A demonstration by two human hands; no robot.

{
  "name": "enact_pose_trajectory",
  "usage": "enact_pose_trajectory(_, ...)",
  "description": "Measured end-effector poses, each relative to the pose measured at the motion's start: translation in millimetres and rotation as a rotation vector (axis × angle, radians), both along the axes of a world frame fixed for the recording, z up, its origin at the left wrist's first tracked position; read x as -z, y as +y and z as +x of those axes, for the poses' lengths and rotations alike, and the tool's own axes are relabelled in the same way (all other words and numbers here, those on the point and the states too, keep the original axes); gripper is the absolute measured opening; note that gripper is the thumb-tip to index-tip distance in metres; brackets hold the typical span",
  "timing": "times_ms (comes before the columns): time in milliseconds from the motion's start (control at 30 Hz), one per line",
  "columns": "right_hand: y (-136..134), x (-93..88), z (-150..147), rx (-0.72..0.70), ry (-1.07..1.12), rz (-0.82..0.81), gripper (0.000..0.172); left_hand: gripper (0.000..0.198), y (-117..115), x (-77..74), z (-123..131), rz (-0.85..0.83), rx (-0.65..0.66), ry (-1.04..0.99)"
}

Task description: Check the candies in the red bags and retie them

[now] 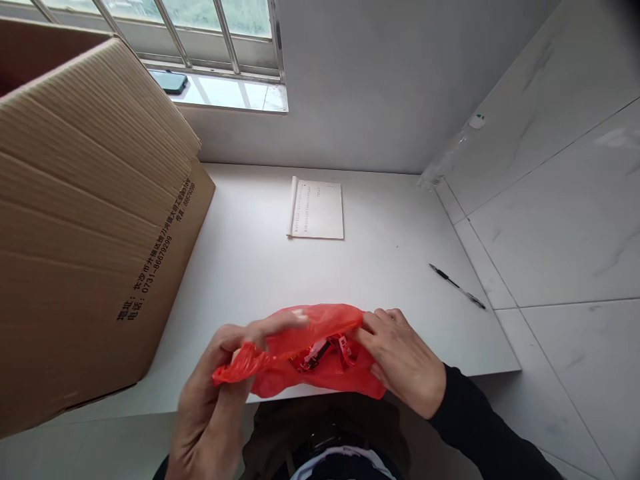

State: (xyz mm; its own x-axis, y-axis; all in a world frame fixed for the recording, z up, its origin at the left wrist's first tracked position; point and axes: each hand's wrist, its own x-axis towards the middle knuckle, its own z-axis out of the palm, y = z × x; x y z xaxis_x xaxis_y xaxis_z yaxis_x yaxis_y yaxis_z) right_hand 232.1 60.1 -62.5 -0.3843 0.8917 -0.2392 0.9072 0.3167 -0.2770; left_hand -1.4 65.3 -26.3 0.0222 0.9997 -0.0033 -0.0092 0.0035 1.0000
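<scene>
A red plastic bag (pixel 320 320) is held at the front edge of the white table, its mouth partly spread. Inside it lie several shiny red wrapped pieces (pixel 320 353), likely packets; their exact kind I cannot make out. My left hand (pixel 215 393) grips the bag's gathered, twisted handle between thumb and fingers, with the index finger stretched along the rim. On the other side my right hand (pixel 400 357) pinches the bag's right rim, its fingertips partly hidden by the plastic.
A large cardboard box (pixel 100 220) stands on the left. On the white table (pixel 240 267) lie a notepad (pixel 320 208) and a black pen (pixel 457 287). A clear plastic bottle (pixel 453 153) stands in the far right corner. A phone (pixel 171 82) rests on the windowsill.
</scene>
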Motion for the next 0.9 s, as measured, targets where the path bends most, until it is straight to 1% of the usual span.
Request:
enact_pose_trajectory(33,1,3.1,-1,0.008,-0.012,-0.021,0.033,0.018,-1,2.3,0,-0.050,0.014,-0.058)
enact_pose_trajectory(100,2,4.4,-2,0.039,0.014,-0.038,0.035,0.021,-1,6.4,0,-0.091,0.053,-0.135)
enact_pose_trajectory(167,1,-2.5,-2,0.068,0.104,-0.016,0.033,0.025,2,8.0,-1,-0.076,0.097,-0.200)
enact_pose_trajectory(233,-2,-15.9,0,0.074,0.253,0.019,0.025,0.026,6,6.4,-4,-0.078,0.134,-0.268)
enact_pose_trajectory(300,-4,-32.0,2,0.088,0.413,0.073,0.018,0.021,10,2.6,-8,-0.148,0.143,-0.329)
enact_pose_trajectory(333,-6,-39.8,3,0.107,0.479,0.113,0.017,0.019,12,0.4,-10,-0.185,0.150,-0.349)
enact_pose_trajectory(400,-7,-53.6,5,0.166,0.554,0.224,0.018,0.026,14,-3.7,-14,-0.231,0.164,-0.362)
enact_pose_trajectory(433,-7,-59.2,7,0.200,0.562,0.295,0.019,0.030,15,-5.5,-16,-0.225,0.169,-0.356)
enact_pose_trajectory(467,-7,-64.1,8,0.232,0.556,0.360,0.021,0.030,16,-7.3,-17,-0.207,0.164,-0.347)
enact_pose_trajectory(533,-7,-72.3,11,0.283,0.535,0.456,0.024,0.025,18,-10.9,-16,-0.152,0.127,-0.324)
enact_pose_trajectory(600,-7,-79.5,11,0.309,0.552,0.491,0.024,0.030,21,-14.9,-13,-0.104,0.070,-0.307)
enact_pose_trajectory(667,-6,-86.4,7,0.320,0.626,0.479,0.022,0.033,24,-18.9,-7,-0.084,0.052,-0.281)
enact_pose_trajectory(733,-5,-92.4,-1,0.295,0.722,0.456,0.020,0.030,27,-22.2,2,-0.089,0.098,-0.221)
enact_pose_trajectory(800,-1,-96.7,-10,0.218,0.794,0.414,0.017,0.026,26,-24.9,14,-0.093,0.164,-0.117)
enact_pose_trajectory(833,1,-98.2,-15,0.166,0.815,0.392,0.016,0.024,23,-25.9,21,-0.094,0.176,-0.050)
enact_pose_trajectory(900,7,-99.9,-23,0.096,0.840,0.366,0.014,0.031,12,-27.0,34,-0.086,0.157,0.087)
